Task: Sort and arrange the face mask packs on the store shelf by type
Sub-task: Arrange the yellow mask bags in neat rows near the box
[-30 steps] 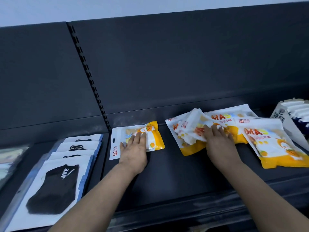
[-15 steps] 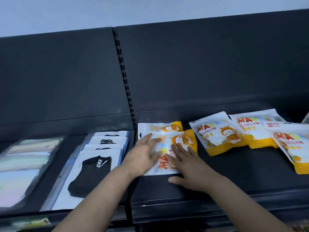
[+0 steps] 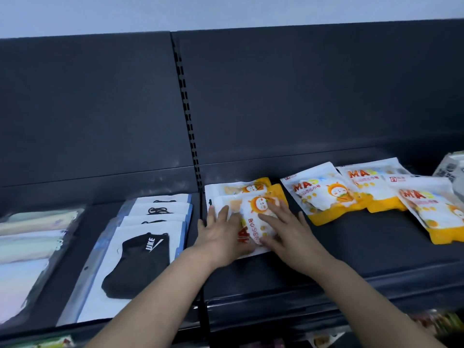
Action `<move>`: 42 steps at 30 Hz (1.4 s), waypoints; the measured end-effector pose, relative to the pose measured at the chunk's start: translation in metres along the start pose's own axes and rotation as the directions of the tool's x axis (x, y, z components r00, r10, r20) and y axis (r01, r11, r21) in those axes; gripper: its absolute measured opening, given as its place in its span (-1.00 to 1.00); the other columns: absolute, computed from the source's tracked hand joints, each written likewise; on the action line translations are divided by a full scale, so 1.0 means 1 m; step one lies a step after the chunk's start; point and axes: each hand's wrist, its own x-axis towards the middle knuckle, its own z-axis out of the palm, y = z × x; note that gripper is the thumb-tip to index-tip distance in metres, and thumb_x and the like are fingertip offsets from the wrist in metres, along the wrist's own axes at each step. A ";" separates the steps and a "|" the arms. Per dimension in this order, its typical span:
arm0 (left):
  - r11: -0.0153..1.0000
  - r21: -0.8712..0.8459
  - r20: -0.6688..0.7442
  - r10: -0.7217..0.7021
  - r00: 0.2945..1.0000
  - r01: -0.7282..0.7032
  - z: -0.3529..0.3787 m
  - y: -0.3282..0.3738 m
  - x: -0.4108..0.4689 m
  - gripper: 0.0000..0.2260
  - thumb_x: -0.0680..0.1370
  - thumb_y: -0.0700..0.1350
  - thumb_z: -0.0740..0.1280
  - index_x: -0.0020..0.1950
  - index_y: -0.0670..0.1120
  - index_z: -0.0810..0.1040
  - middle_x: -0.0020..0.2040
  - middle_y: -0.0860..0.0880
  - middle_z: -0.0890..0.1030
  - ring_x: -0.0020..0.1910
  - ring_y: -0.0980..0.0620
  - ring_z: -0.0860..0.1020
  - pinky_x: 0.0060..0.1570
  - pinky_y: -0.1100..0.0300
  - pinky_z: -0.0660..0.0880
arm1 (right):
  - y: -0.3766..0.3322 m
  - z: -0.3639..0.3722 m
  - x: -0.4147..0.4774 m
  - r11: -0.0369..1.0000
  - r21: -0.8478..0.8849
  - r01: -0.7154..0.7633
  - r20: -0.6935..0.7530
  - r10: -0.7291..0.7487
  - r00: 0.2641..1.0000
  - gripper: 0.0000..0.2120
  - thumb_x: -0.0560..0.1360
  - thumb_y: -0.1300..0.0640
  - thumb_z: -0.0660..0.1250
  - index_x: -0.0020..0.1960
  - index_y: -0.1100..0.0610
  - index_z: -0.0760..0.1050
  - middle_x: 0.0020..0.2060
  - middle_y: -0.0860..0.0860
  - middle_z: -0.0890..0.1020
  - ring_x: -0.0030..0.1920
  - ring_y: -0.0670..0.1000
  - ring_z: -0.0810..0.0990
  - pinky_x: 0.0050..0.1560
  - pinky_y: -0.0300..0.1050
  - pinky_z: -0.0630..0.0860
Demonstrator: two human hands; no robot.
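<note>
Both the left hand (image 3: 219,238) and right hand (image 3: 288,229) press flat, fingers straight, on an orange-and-white plastic mask pack (image 3: 261,204) printed "MA", lying on the dark metal shelf (image 3: 351,247) just right of its slotted upright (image 3: 190,136). Leftward, a white pack holding a black mask (image 3: 140,262) reads "UKE"

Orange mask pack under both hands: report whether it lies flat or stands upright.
Flat. The orange mask pack lies face up on another pack, left hand and right hand resting on it.
</note>
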 end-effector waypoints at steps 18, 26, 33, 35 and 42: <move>0.949 0.173 -0.164 0.291 0.942 -0.263 0.004 0.173 0.085 -0.46 0.58 -0.24 0.17 0.55 -0.15 0.11 0.57 -0.13 0.11 0.56 -0.07 0.04 0.51 0.10 -0.03 | 0.163 -0.070 -0.012 0.947 -0.253 -0.197 0.075 0.222 0.972 -0.52 0.65 0.02 -0.04 0.55 0.00 0.00 0.55 -0.02 0.04 0.55 0.07 -0.06 0.49 0.15 -0.07; 0.983 0.040 -0.094 0.185 0.978 -0.182 0.012 0.192 0.109 -0.46 0.55 -0.27 0.18 0.53 -0.09 0.19 0.55 -0.08 0.18 0.51 -0.10 0.16 0.47 0.05 0.18 | 0.223 -0.101 -0.038 0.946 -0.205 -0.252 0.036 0.264 0.964 -0.46 0.43 0.30 0.17 0.38 -0.03 0.30 0.26 -0.04 0.43 0.21 0.06 0.46 0.15 -0.01 0.34; 0.992 0.122 -0.236 -0.005 0.972 0.035 0.013 0.229 0.126 -0.58 0.64 0.12 0.03 0.41 -0.02 0.38 0.36 -0.08 0.40 0.31 -0.13 0.30 0.21 -0.04 0.34 | 0.228 -0.112 -0.030 0.981 -0.113 -0.156 -0.091 0.146 0.985 -0.56 0.49 0.25 0.15 0.30 -0.08 0.44 0.23 -0.08 0.49 0.26 0.07 0.45 0.09 -0.09 0.39; 0.998 0.066 -0.154 0.006 0.988 0.005 0.014 0.244 0.125 -0.51 0.61 0.23 0.02 0.39 -0.03 0.41 0.35 -0.10 0.43 0.32 -0.14 0.32 0.24 -0.02 0.35 | 0.237 -0.112 -0.027 0.984 -0.092 -0.152 -0.104 0.143 0.984 -0.52 0.44 0.31 0.16 0.29 -0.05 0.44 0.24 -0.05 0.50 0.24 0.09 0.47 0.12 -0.05 0.46; 0.970 -0.055 0.041 -0.235 0.971 0.237 0.007 0.279 0.137 -0.04 0.24 0.62 0.06 0.34 -0.07 0.31 0.31 -0.06 0.43 0.37 -0.11 0.31 0.26 -0.09 0.34 | 0.255 -0.115 -0.034 0.985 -0.062 -0.161 -0.136 0.152 0.979 -0.48 0.51 0.28 0.18 0.41 -0.07 0.33 0.38 -0.05 0.43 0.43 0.03 0.32 0.36 -0.04 0.29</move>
